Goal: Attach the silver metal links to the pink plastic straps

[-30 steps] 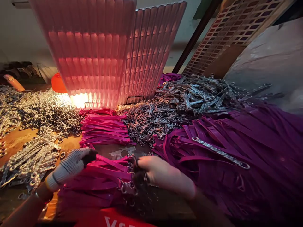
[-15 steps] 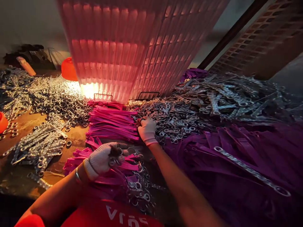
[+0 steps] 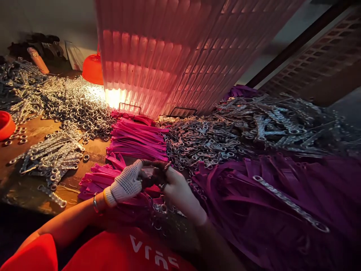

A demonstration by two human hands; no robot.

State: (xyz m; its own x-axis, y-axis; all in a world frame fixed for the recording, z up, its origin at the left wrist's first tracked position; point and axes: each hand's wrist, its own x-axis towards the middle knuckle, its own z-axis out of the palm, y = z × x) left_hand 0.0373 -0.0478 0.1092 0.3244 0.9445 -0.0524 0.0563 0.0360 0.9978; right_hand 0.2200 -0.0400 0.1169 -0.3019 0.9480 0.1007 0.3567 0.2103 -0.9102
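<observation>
While both gloved hands meet, left hand (image 3: 126, 185) and right hand (image 3: 177, 190) pinch a small dark metal ring piece (image 3: 153, 176) between fingertips — directly above the pink plastic strap pile (image 3: 97, 180), equally near both.

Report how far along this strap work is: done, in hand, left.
Done, it seems: a neat stack of pink straps lies ahead of the hands. In hand: the left hand and right hand meet over a small metal piece, above pink straps with rings; the grip itself is blurred. Left: a big heap of purple straps and piles of loose metal rings remain, so plenty is undone.
</observation>
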